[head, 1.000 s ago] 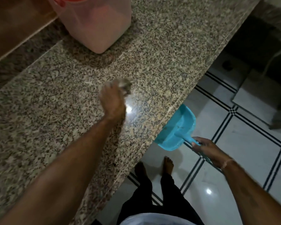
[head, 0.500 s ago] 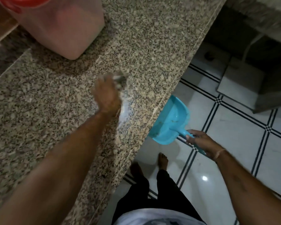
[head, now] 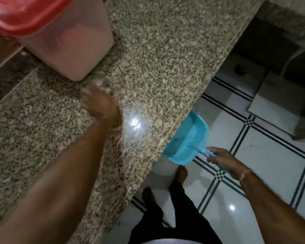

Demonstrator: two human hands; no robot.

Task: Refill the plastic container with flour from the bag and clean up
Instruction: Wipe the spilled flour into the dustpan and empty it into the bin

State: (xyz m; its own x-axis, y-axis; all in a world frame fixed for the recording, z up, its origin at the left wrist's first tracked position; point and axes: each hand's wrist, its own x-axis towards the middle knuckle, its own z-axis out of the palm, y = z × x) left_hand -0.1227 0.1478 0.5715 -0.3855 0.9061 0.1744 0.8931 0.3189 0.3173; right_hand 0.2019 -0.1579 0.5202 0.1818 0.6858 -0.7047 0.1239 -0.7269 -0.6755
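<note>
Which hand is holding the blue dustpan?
The right hand, gripping the dustpan by its handle. The left hand is up on the granite counter, blurred.

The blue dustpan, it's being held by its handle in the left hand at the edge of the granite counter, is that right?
Not quite. The head view shows the right hand gripping the blue dustpan by its handle at the edge of the granite counter; the left hand is up on the countertop.

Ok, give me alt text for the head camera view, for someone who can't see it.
A blurred left hand presses something greyish onto a speckled granite counter, while the right hand holds a blue dustpan at the counter's edge. A pink container with a red lid stands behind.
</note>
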